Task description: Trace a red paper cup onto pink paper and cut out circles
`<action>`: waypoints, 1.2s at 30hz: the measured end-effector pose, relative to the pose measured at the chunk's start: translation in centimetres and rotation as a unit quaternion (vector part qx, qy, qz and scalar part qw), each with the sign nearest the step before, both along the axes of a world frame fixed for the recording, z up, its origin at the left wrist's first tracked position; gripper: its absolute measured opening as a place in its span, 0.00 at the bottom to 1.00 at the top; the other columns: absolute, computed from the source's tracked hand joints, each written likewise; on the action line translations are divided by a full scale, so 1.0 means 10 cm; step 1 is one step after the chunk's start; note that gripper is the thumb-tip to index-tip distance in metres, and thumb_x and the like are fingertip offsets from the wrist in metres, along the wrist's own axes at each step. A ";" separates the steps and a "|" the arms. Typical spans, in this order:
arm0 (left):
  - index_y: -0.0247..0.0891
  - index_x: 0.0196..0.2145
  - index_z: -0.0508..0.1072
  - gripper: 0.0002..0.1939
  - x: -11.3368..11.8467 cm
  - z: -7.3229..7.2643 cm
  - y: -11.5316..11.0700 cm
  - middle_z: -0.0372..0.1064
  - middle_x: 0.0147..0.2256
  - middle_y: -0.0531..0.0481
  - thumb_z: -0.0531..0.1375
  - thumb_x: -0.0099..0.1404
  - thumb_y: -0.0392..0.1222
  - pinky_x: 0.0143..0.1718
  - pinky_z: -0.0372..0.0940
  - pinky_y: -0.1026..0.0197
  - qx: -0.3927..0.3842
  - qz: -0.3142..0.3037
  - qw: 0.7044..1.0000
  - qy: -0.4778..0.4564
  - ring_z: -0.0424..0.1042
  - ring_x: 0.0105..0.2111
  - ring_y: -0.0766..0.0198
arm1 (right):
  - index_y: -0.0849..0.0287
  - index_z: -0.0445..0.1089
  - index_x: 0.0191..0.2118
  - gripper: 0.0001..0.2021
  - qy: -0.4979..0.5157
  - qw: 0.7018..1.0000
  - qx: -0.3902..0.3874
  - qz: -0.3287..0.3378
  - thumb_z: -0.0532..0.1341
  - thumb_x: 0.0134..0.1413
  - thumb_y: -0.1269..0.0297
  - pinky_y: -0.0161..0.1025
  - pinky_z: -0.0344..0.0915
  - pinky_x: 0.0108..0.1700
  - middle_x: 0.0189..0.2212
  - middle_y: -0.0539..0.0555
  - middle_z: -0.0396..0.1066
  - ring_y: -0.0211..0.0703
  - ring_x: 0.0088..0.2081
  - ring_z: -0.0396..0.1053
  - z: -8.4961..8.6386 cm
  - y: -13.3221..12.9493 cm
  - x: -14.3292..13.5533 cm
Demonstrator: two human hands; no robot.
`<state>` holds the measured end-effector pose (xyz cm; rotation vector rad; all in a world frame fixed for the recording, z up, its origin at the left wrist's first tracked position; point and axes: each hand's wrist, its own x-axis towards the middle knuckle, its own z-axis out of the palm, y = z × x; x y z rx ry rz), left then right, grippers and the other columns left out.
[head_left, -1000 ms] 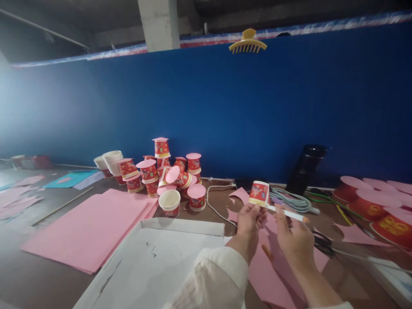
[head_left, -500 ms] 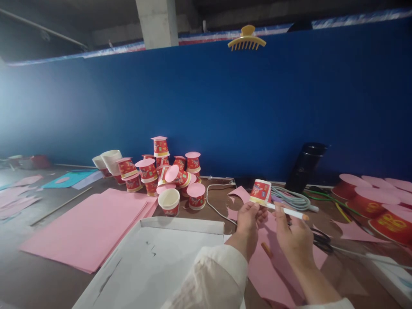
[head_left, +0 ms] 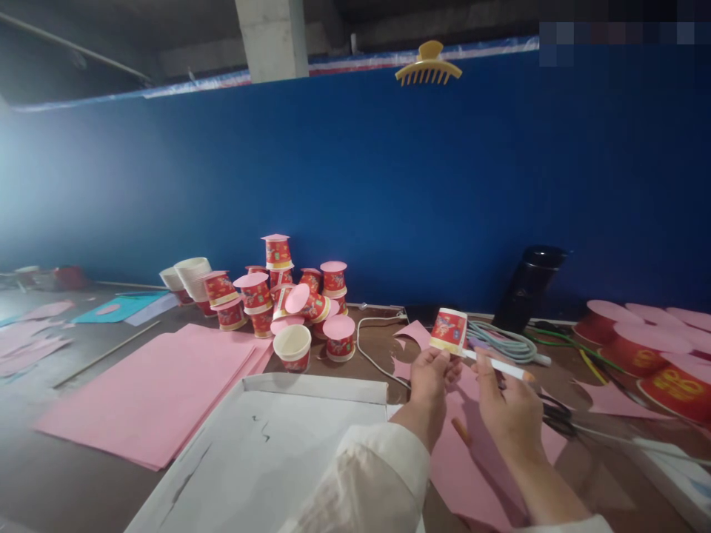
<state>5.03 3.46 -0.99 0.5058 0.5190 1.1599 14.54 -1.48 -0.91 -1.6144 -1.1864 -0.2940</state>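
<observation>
A red paper cup (head_left: 449, 330) with a yellow band is pinched in my left hand (head_left: 429, 381), its yellow-banded end down towards my fingers. My right hand (head_left: 511, 411) grips a white marker-like pen (head_left: 500, 365) with an orange back end. Its tip is at the lower right edge of the cup; I cannot tell whether they touch. Under my hands lie pink paper offcuts (head_left: 469, 474), with a small orange-brown piece (head_left: 461, 431) on them.
Stacked red cups topped with pink paper discs (head_left: 338, 327) stand left of my hands. Nearer are pink sheets (head_left: 149, 392) and a white box lid (head_left: 266, 444). To the right are a black bottle (head_left: 530, 289), coiled cable (head_left: 503, 342), black-handled scissors (head_left: 557, 414) and red containers (head_left: 678, 385).
The cup has turned a little in my left hand, so a different part of its print faces me. The pen has shifted slightly; both grips stay the same.
</observation>
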 end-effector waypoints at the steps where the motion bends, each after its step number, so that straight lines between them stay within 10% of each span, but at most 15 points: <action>1: 0.36 0.32 0.73 0.28 0.00 0.00 0.00 0.75 0.32 0.46 0.78 0.43 0.55 0.35 0.63 0.63 -0.002 0.003 1.000 0.008 0.71 0.30 0.66 | 0.60 0.80 0.45 0.34 0.021 1.000 0.005 0.010 0.51 0.64 0.34 0.51 0.71 0.48 0.30 0.61 0.80 0.56 0.36 0.78 0.01 -0.01 -0.01; 11: 0.35 0.24 0.76 0.22 0.04 0.05 -0.06 0.64 0.23 0.52 0.75 0.47 0.57 0.28 0.56 0.63 0.073 0.027 0.988 0.132 0.61 0.26 0.68 | 0.57 0.73 0.52 0.28 0.401 0.913 0.070 0.037 0.71 0.49 0.46 0.49 0.75 0.45 0.40 0.55 0.79 0.49 0.40 0.78 0.01 0.11 0.14; 19: 0.37 0.27 0.84 0.11 0.08 0.06 -0.21 0.75 0.30 0.45 0.73 0.53 0.47 0.37 0.65 0.58 0.150 0.044 0.970 0.185 0.69 0.32 0.60 | 0.54 0.73 0.45 0.26 0.548 0.801 0.118 0.209 0.75 0.44 0.45 0.39 0.75 0.33 0.37 0.51 0.80 0.42 0.31 0.77 0.09 0.17 0.13; 36: 0.44 0.32 0.86 0.07 0.06 -0.05 -0.31 0.80 0.36 0.44 0.66 0.61 0.36 0.49 0.65 0.53 0.319 0.034 0.908 0.271 0.73 0.39 0.51 | 0.55 0.74 0.42 0.23 0.565 0.777 0.145 0.235 0.72 0.48 0.43 0.47 0.76 0.43 0.36 0.50 0.79 0.46 0.36 0.77 -0.02 0.23 0.24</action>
